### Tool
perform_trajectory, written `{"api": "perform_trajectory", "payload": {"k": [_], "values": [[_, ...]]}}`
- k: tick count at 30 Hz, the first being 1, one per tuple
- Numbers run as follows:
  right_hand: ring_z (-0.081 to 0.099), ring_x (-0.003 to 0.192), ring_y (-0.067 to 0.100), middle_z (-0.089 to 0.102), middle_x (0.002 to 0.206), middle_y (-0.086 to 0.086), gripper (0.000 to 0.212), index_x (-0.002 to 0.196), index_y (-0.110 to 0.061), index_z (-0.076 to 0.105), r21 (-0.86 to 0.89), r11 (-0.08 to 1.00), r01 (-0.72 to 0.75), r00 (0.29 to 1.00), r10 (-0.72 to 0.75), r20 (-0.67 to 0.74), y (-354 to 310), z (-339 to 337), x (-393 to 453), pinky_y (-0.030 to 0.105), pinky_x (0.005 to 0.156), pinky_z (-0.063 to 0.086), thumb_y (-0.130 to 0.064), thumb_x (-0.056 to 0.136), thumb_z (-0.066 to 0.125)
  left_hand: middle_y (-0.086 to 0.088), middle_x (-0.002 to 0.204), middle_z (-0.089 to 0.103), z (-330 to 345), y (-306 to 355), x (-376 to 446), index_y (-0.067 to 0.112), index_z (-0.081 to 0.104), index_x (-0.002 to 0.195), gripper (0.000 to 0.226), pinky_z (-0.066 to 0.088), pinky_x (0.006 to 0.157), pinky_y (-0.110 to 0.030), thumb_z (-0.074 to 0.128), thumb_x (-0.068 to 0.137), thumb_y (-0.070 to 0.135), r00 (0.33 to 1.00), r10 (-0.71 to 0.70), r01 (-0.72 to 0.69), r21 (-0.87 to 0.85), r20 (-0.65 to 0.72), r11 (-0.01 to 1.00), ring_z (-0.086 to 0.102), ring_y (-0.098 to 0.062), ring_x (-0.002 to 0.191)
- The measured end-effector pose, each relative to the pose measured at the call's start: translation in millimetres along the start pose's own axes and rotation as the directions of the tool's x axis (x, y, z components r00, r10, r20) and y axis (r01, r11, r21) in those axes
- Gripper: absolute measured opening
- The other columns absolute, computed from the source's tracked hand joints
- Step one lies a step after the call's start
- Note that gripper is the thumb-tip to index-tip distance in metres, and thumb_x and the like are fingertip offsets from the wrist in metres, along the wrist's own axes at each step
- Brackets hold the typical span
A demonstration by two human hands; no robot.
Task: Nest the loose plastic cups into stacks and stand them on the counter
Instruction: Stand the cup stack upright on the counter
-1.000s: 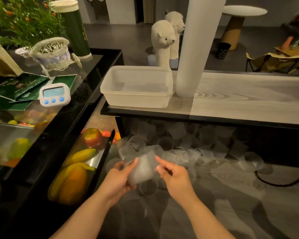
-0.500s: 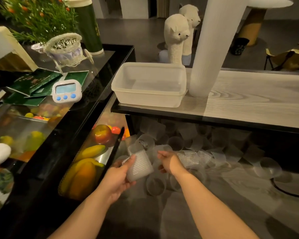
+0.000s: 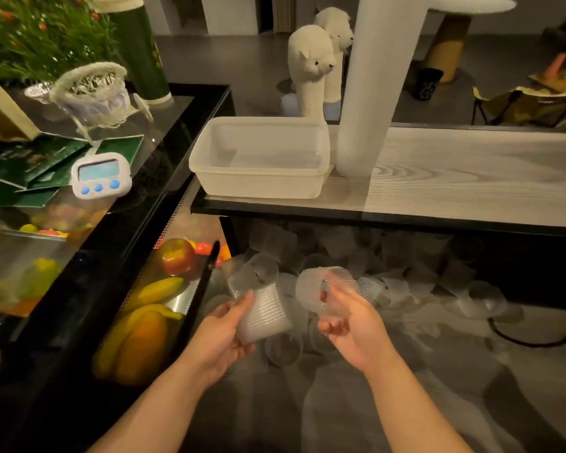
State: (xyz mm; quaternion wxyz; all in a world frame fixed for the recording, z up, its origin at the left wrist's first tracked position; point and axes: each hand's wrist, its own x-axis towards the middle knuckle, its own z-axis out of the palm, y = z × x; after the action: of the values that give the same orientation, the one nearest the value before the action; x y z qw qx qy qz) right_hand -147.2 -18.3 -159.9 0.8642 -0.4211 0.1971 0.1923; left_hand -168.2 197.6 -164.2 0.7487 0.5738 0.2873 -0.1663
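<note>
Over the floor, two hands, left hand (image 3: 221, 335), right hand (image 3: 353, 325), two cups

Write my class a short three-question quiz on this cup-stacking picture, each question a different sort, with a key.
1. True or false: the tall white stack of nested cups stands on the pale wood-grain counter.
2. What does the right hand hold?
A. a clear ribbed plastic cup
B. a timer
C. a banana
3. Fill in: the left hand grips a short ____ of cups.

Key: 1 true; 2 A; 3 stack
</note>
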Motion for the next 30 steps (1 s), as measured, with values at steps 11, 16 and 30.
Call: {"api": "perform_trajectory", "payload": {"k": [11, 16, 30], "values": [[0.043, 0.043, 0.005, 0.071, 0.076, -0.001, 0.028, 0.115, -0.017, 0.066, -0.308, 0.942, -0.135, 0.985, 0.161, 0.060, -5, -12, -19, 0.019, 0.044, 0.046, -0.007, 0.099, 0.046, -0.011, 0.104, 0.071, 26, 10, -11, 0.019, 0.063, 0.119, 0.046, 0.052, 0.064, -0.032, 0.066, 0.084, 0.049, 0.987, -0.004, -0.021, 0.157, 0.161, 0.987, 0.067, -0.023, 0.090], [0.043, 0.044, 0.004, 0.072, 0.082, 0.000, 0.034, 0.121, -0.018, 0.065, -0.315, 0.939, -0.139, 0.974, 0.187, 0.129, -4, -15, -17, 0.019, 0.045, 0.046, -0.003, 0.096, 0.048, -0.011, 0.108, 0.071, 28, 7, -12, 0.023, 0.061, 0.119, 0.049, 0.053, 0.070, -0.033, 0.067, 0.081, 0.052, 0.988, 0.017, -0.050, 0.215, 0.154, 0.975, 0.069, -0.027, 0.097], [0.063, 0.091, 0.015, 0.063, 0.118, -0.005, 0.028, 0.119, -0.033, 0.062, -0.640, 0.768, 0.021, 0.986, -0.123, -0.115, 4, -10, 49, 0.030, 0.078, 0.051, -0.046, 0.095, 0.056, -0.015, 0.114, 0.068, 20, 15, -3, 0.017, 0.060, 0.120, 0.045, 0.055, 0.073, -0.037, 0.069, 0.083, 0.042, 0.988, -0.046, 0.028, 0.125, 0.146, 0.992, 0.067, -0.030, 0.101]]}}
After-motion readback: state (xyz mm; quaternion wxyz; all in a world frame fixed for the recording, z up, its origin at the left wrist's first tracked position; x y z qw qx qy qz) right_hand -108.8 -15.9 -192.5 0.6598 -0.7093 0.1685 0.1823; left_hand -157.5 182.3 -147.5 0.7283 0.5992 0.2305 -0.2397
